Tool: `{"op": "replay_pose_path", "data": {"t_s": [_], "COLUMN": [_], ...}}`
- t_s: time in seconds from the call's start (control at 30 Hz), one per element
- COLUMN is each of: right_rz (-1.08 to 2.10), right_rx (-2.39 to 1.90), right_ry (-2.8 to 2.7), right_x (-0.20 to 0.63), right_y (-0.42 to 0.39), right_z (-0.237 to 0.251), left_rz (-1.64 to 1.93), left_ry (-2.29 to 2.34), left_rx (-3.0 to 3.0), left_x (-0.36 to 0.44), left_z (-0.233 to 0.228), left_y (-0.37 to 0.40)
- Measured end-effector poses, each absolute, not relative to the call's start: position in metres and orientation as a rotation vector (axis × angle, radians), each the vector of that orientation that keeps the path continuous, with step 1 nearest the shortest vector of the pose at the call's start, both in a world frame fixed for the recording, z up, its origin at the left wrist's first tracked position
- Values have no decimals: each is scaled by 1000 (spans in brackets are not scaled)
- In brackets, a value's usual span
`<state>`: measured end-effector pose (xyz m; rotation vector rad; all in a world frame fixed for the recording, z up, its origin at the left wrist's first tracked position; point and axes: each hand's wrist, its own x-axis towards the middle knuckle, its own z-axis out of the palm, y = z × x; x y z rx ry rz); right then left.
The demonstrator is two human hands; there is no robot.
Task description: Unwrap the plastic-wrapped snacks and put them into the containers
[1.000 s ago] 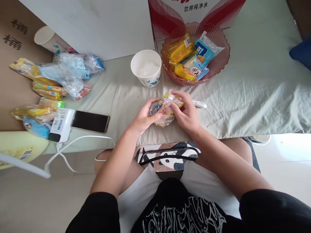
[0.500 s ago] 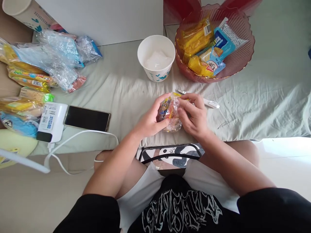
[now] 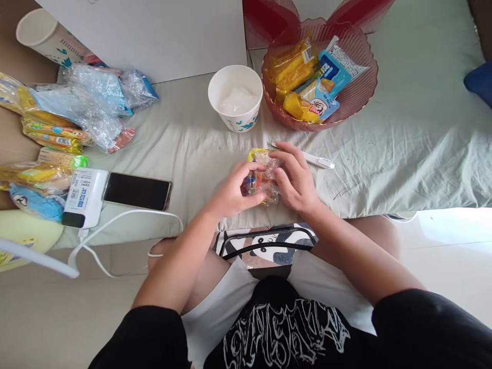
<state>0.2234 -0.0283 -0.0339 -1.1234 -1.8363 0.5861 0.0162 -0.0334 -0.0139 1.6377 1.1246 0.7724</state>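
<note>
A crinkly clear plastic snack packet (image 3: 268, 177) with yellow, red and blue print lies on the cloth between my hands. My left hand (image 3: 230, 192) curves around its left side, thumb and fingers apart, with the fingertips at the plastic. On the other side is my right hand (image 3: 295, 179), its fingers spread and their tips at the packet's right edge. A white-handled knife or cutter (image 3: 319, 160) lies just beyond my right hand, its far end partly hidden by the fingers.
Behind my hands stand a white paper cup (image 3: 243, 120) with crumpled plastic inside and a pink ribbed bowl (image 3: 363, 95) of wrapped snacks. To the left lie a phone (image 3: 137, 191), a white device (image 3: 86, 197) with a cable, and several plastic-wrapped snacks (image 3: 57, 128).
Both hands have loosened from the packet, with the left fingers opening wider and the right fingers spreading. The packet now rests flatter on the cloth. The whole view has shifted slightly.
</note>
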Motion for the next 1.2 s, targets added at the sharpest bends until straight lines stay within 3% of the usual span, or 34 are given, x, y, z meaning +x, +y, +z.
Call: {"op": "replay_pose_path", "data": {"t_s": [0.13, 0.27, 0.37, 0.53, 0.73, 0.83, 1.0, 1.2], "right_rz": [350, 82, 78, 229, 930, 1133, 1139, 1174], "right_rx": [-1224, -1596, -1808, -1742, -1359, -1288, -1356, -1529], "right_ry": [-1840, -1918, -1954, -1916, -1768, -1662, -1711, -1913], "right_x": [233, 249, 260, 264, 244, 230, 222, 242], "right_y": [-29, -24, -20, -18, -34, -41, -39, -34], "right_z": [-32, -31, -33, -30, -8, -1, 3, 8], "left_rz": [1075, 1329, 1447, 1497, 1495, 1438, 1429, 1610], "left_ry": [1234, 1271, 1332, 1479, 1504, 1527, 1515, 1573], "left_rx": [1500, 1338, 1365, 1530, 1505, 1636, 1743, 1319], "left_x": [15, 10, 7, 6, 12, 23, 33, 0], "left_z": [-25, -35, -34, -28, -30, -27, -24, -34], "left_y": [-24, -15, -13, -15, -19, -27, -30, -10]}}
